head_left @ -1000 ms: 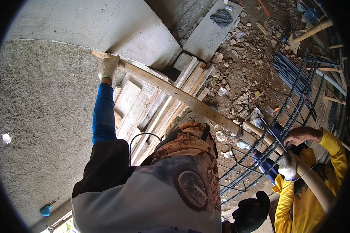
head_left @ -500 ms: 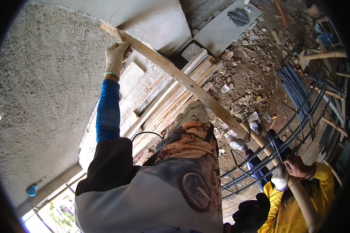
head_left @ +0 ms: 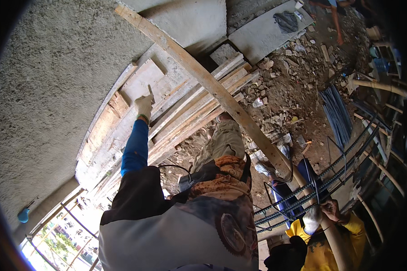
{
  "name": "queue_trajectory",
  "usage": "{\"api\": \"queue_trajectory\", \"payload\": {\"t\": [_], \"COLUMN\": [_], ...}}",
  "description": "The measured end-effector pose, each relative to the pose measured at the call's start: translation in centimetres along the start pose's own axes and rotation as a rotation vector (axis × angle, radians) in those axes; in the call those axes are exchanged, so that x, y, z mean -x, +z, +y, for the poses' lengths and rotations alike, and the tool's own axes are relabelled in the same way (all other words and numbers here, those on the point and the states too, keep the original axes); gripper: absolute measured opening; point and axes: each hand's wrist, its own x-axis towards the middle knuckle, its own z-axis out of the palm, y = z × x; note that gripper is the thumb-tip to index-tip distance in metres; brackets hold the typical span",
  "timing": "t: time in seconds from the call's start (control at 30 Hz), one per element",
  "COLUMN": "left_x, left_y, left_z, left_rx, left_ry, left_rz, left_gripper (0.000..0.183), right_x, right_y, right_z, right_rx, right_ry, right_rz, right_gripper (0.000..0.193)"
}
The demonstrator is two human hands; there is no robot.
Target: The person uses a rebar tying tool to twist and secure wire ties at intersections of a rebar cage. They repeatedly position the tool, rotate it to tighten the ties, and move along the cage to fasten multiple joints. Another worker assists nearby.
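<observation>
My left hand, in a pale knit glove, holds nothing. One finger points out and the others look curled, over stacked boards against the concrete wall. Above it, apart from the hand, a long wooden board slants from the wall top down to the right. At the lower edge a dark shape looks like my right hand in a black glove; its fingers cannot be made out. Beside it a co-worker in a yellow shirt grips a round pole near a rebar frame.
A rough concrete wall fills the left. Stacked planks lie below the board. Rubble covers the ground, with a bundle of steel bars at the right. Another person's arm shows at the far top.
My left hand has let go of the long board and moved down towards the stacked planks. The view has shifted slightly. The black shape at the lower edge has sunk lower.
</observation>
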Motion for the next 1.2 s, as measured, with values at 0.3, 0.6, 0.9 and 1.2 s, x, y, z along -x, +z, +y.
{"api": "queue_trajectory", "payload": {"t": [0.3, 0.6, 0.9, 1.2], "left_x": [-10.3, 1.6, 23.0, 48.4], "left_y": [-1.7, 4.0, 3.3, 3.8], "left_z": [0.1, -8.9, 12.5, 28.7], "left_rx": [-0.118, -1.041, -1.044, -0.257], "left_ry": [0.033, 0.38, 1.192, 1.277], "left_rz": [0.17, -0.243, -0.981, -2.178], "left_gripper": [0.042, 0.064, 0.04, 0.024], "right_x": [1.4, 2.7, 4.4, 1.9], "right_y": [-1.0, 1.2, -15.2, -39.8], "right_z": [-1.4, -0.9, -9.6, -22.1], "right_rx": [0.033, 0.047, -0.521, -1.839], "right_ry": [0.091, 0.112, 0.477, 1.567], "right_rz": [-0.025, 0.021, -0.19, 0.096], "right_gripper": [0.029, 0.031, 0.038, 0.033]}}
